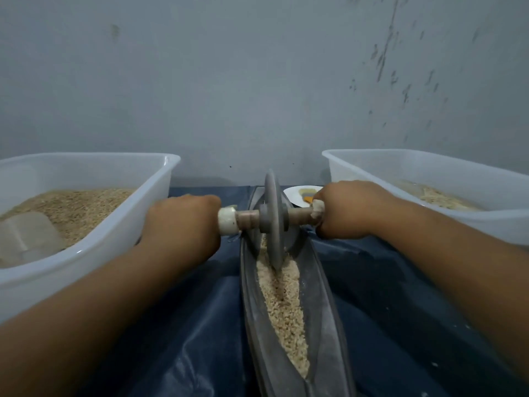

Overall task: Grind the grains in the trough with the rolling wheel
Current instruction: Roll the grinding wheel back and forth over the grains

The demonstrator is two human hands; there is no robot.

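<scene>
A long grey boat-shaped trough (326,325) runs away from me down the middle, with pale crushed grains (282,308) lying along its groove. A grey rolling wheel (273,224) stands upright in the far half of the trough, its edge down in the grains. A wooden axle (249,216) passes through the wheel, with white wrapped ends. My left hand (183,224) grips the left end of the axle. My right hand (347,209) grips the right end.
A clear plastic tub (86,253) at the left holds grain and a translucent scoop (28,236). Another clear tub (429,179) stands at the right with ground grain inside. A small white plate (297,193) lies behind the trough. Blue sheeting (200,325) covers the surface; a grey wall is close behind.
</scene>
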